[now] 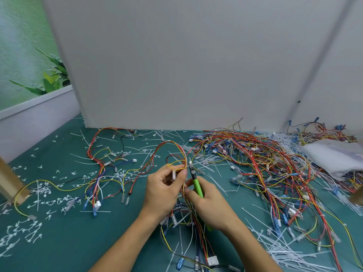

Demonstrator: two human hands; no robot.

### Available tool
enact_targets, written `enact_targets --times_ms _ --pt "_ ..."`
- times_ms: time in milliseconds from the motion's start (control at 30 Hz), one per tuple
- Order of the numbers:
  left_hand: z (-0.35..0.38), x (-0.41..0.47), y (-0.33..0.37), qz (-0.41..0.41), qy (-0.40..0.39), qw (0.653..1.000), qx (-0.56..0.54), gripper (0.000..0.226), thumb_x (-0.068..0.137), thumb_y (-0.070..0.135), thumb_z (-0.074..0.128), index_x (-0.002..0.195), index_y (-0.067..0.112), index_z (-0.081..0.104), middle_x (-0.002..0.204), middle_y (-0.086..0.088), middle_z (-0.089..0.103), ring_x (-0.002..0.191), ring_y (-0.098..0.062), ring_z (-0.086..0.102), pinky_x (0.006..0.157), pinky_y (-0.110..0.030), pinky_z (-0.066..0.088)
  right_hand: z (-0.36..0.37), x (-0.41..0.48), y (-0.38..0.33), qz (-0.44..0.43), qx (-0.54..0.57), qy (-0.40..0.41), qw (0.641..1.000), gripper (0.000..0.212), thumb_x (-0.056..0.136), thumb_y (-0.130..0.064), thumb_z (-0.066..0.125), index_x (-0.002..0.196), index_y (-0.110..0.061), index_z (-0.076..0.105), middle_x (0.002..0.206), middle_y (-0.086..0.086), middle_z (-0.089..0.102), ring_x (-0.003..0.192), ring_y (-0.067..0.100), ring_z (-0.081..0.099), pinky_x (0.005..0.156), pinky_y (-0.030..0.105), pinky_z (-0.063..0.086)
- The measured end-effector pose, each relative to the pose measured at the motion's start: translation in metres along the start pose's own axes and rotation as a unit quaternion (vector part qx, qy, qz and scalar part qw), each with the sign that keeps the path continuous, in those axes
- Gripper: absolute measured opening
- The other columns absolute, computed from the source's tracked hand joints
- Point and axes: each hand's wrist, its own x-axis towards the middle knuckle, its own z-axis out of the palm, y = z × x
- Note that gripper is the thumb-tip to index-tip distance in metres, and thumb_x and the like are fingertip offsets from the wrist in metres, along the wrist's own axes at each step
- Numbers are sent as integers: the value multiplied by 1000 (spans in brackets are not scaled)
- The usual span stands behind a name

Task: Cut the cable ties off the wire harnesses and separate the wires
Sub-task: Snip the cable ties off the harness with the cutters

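Two hands: left hand (164, 190), right hand (213, 206). One cutter (197, 186), one bag (332, 154). Wires (255, 152) and ties (279, 250) are too many to count.

Grip point: the left hand (165, 190) pinches one wire harness (170, 141) over the table mat (74, 242). The right hand (211, 205), just right of the pinch, holds the cutters (195, 182).

- Left of the grip: a spread harness (98, 163); farther left, tie clippings (41, 191).
- Right: the harness heap (255, 158), and a bag (334, 156) beyond it.
- Behind: a panel (176, 65).
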Motion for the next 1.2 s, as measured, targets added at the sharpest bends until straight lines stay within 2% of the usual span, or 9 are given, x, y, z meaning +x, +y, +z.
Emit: enact_targets --times_ms 133,267,500,733,900,1033,1067,1133,1200 --pt "-2 1 -5 -4 4 1000 24 23 88 5 72 85 27 77 81 -3 76 67 -10 69 64 -28 59 -1 0 1 -3 1 0 1000 11 102 -24 56 92 -23 61 57 -19 53 55 4 42 60 29 39" --pt "-2 1 -6 -10 -1 1000 30 19 88 6 73 89 25 76 77 -2 75 64 -10 68 63 -24 57 -1 0 1 3 3 -9 1000 15 102 -18 52 92 -26 59 55 -15 51 54 8 41 57 30 38" --pt "-1 0 -6 -25 2 999 20 13 89 7 72 95 18 75 77 -3 75 64 -15 69 65 -32 60 -1 0 1 0 8 -10 1000 14 103 -19 52 92 -25 59 54 -17 51 54 7 41 57 29 37" --pt "0 0 -5 -29 5 1000 3 12 89 4 71 94 14 74 79 -1 76 66 -9 69 62 -21 56 -1 1 1 0 4 -1 1000 8 100 -27 58 93 -24 62 58 -17 55 58 7 45 62 30 41" --pt "2 -1 -2 -22 4 1000 -10 14 88 -3 69 92 10 73 73 -1 74 64 -3 68 60 -16 55 0 1 1 -2 2 2 1000 6 99 -27 59 94 -24 62 61 -10 56 60 9 47 65 34 44" --pt "3 -1 0 -2 5 1000 -3 14 88 -4 69 91 9 73 76 -21 69 64 -2 66 62 -13 54 0 0 3 -5 -1 -2 1000 6 99 -29 58 96 -25 62 65 -7 57 62 11 49 66 35 46" --pt "2 -1 0 -2 7 1000 -2 14 88 -3 70 92 9 73 76 -20 69 63 -2 66 61 -13 54 0 1 3 -7 -5 -3 1000 5 99 -28 58 96 -26 61 66 -7 58 63 11 49 67 36 46" --pt "1 0 -3 -6 11 1000 4 13 88 -1 71 93 10 73 74 -12 71 60 -3 65 59 -14 52 0 1 5 -8 -14 -2 1000 7 98 -23 57 95 -28 60 64 -10 57 61 9 47 65 35 46" --pt "0 1 -6 -12 11 1000 16 13 88 3 72 94 15 73 71 -12 70 58 -7 63 58 -20 53 1 2 6 -5 -20 -4 1000 13 98 -18 55 94 -30 59 57 -16 55 53 6 43 55 29 39"
